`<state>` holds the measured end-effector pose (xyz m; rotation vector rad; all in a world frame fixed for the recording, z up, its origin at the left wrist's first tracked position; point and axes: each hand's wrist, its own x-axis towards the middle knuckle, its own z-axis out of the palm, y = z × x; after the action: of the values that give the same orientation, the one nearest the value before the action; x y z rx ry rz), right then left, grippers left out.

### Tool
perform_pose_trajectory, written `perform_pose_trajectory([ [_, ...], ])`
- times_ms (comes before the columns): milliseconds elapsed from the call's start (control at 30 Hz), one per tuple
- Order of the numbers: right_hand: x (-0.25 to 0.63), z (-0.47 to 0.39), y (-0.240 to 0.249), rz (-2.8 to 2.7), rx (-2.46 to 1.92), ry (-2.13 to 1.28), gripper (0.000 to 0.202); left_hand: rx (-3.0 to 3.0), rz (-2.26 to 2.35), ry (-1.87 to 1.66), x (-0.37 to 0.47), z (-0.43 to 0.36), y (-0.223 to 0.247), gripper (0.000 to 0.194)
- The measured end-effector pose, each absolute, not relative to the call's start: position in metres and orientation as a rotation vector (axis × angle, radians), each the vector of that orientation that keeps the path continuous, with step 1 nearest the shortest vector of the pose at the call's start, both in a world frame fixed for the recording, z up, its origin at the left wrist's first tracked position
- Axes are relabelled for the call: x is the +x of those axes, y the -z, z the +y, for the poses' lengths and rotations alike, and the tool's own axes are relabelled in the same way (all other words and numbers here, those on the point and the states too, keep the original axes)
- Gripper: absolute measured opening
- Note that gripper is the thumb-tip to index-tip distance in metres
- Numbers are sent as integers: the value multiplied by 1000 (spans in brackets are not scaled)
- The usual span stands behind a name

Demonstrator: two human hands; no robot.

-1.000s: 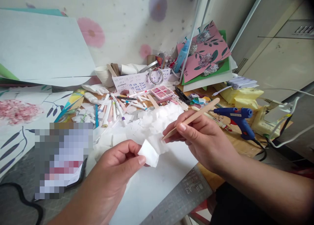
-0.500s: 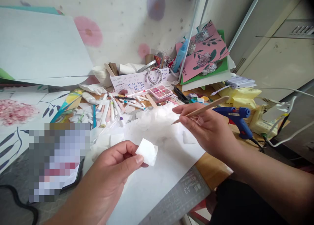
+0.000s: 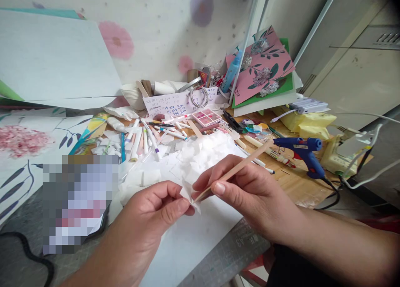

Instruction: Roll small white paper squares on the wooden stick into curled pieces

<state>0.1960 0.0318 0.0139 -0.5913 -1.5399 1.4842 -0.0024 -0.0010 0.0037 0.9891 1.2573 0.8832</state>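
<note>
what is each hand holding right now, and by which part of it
The left hand pinches a small white paper by its left side; the right hand holds a wooden stick, gripped nearer its lower end.

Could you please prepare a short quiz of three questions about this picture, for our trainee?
1. What does the right hand hold?
2. True or false: the left hand is empty.
3. What colour is the glue gun? A) yellow; B) blue; C) pink.

Key:
1. A pale flat stick.
2. False; it pinches a piece of white paper.
3. B.
</note>
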Motion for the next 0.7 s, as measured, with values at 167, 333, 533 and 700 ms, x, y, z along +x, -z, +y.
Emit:
perform_pose_trajectory([
  [167, 195, 31, -15, -1498, -612, -1533, 7, 1047, 1278, -886, -3, -2, -5, 18],
  [333, 195, 31, -15, -1509, -595, -1543, 9, 1074, 1269, -916, -4, -2, -6, 20],
  [533, 194, 31, -12, -1387, -565, -1640, 11, 1093, 1257, -916, -5, -4, -8, 20],
  [700, 195, 33, -8, -1280, -531, -1734, 14, 941, 1194, -935, 0, -3, -14, 17],
])
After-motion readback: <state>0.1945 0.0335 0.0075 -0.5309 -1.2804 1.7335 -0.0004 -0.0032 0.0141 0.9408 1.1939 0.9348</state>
